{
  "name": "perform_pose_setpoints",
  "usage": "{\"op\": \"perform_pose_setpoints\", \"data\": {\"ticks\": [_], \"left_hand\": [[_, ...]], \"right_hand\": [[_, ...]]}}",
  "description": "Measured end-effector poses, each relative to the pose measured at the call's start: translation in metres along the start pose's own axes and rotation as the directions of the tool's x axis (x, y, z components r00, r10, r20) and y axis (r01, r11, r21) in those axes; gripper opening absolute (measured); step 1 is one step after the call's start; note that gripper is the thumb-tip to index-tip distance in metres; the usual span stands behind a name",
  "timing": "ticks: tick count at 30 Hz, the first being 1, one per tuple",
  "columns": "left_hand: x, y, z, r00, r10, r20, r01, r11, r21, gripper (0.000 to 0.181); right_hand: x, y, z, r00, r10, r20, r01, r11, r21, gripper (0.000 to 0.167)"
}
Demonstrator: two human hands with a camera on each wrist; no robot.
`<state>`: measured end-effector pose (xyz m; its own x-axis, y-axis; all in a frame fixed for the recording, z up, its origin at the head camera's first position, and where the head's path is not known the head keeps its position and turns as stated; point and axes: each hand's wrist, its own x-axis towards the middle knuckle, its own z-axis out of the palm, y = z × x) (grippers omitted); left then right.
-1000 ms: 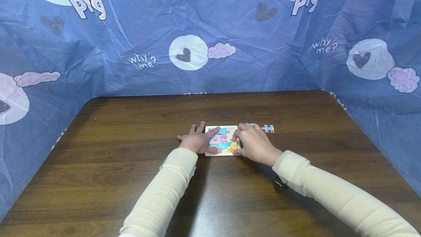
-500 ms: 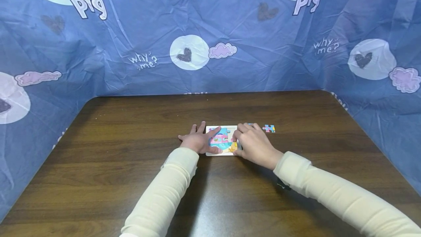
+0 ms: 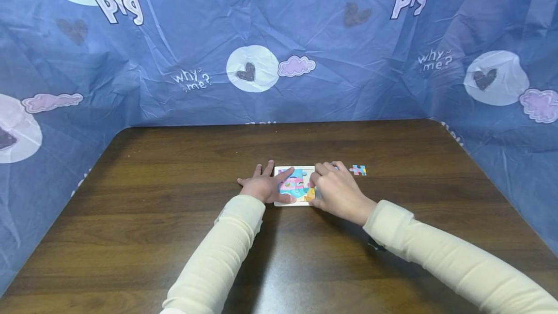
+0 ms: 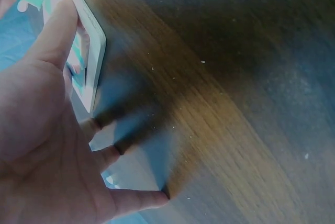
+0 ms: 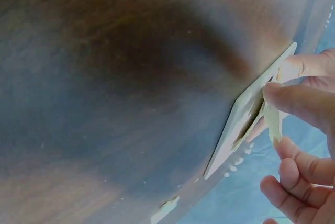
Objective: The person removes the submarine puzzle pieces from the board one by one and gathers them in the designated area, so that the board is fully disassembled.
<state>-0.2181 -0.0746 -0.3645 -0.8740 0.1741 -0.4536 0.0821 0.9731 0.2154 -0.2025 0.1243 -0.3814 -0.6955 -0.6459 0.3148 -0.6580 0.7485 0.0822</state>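
A white-framed jigsaw (image 3: 294,168) lies on the table, several blue and pink pieces inside its frame. My left hand (image 3: 261,189) is spread over its left side, thumb and forefinger resting on it, the other fingers stretched on the wood. At the right side my right hand (image 3: 340,192) pinches a puzzle piece (image 3: 311,191) with yellow on it; in the right wrist view this piece (image 5: 273,121) stands tilted up at the frame (image 5: 225,150), between thumb and finger. The piece's far part is hidden by my fingers.
A loose blue and pink piece (image 3: 359,170) lies right of the frame, beyond my right hand. Another bit of blue shows behind my right knuckles. A blue printed cloth (image 3: 279,101) hangs behind the brown table (image 3: 196,236).
The hands and the frame keep nearly the same places. The whole scene has shifted slightly to the right in the head view.
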Motion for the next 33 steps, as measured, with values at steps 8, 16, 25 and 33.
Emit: {"op": "perform_pose_setpoints", "data": {"ticks": [8,16,25,33], "left_hand": [[0.0,-0.003,-0.001,1.0,0.009,-0.002,-0.009,1.0,-0.019,0.083],[0.003,-0.003,0.001,1.0,0.014,0.005,-0.014,1.0,-0.014,0.082],[0.002,-0.002,0.0,1.0,0.017,-0.004,-0.017,1.0,-0.024,0.083],[0.004,-0.002,0.0,1.0,0.015,0.004,-0.015,1.0,-0.022,0.083]], "right_hand": [[-0.001,0.003,-0.006,0.997,-0.069,-0.015,0.069,0.998,0.01,0.039],[-0.009,0.022,0.004,0.979,0.153,0.132,-0.186,0.938,0.293,0.035],[-0.007,0.03,0.008,0.959,0.164,0.232,-0.236,0.914,0.33,0.031],[-0.002,0.03,0.004,0.94,0.166,0.299,-0.264,0.908,0.326,0.028]]}}
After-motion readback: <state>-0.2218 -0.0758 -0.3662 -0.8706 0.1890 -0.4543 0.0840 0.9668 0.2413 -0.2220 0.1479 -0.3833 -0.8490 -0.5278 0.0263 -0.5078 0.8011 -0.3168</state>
